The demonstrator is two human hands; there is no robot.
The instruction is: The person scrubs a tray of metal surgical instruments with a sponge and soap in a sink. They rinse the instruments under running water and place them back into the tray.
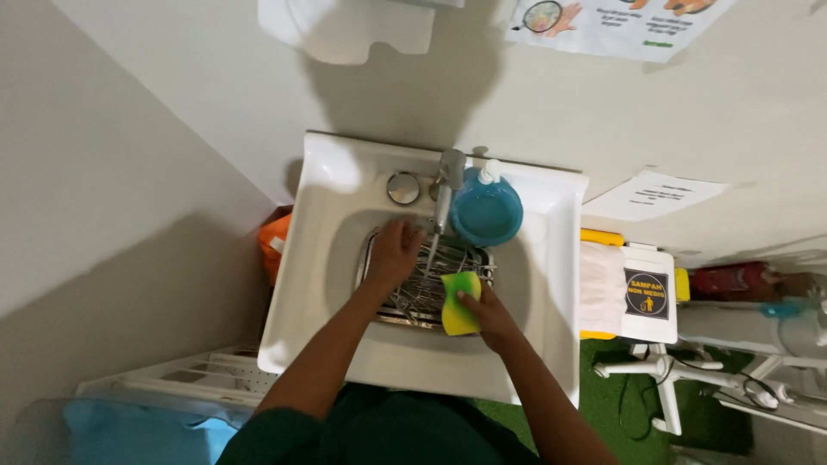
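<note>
A white wall-mounted sink (320, 284) holds a shiny metal tray (405, 312) with several thin metal instruments in it. My left hand (393, 252) rests on the tray's left part, palm down on the instruments. My right hand (488, 312) grips a yellow and green sponge (460, 301) at the tray's right end. A chrome faucet (446, 185) points down over the tray, with a thin stream of water running from it.
A blue bowl-like container with a white pump top (487, 211) sits on the sink's back right. A white bin with a dark label (646, 294) stands to the right. An orange object (274, 243) is left of the sink, a white rack (202, 379) below it.
</note>
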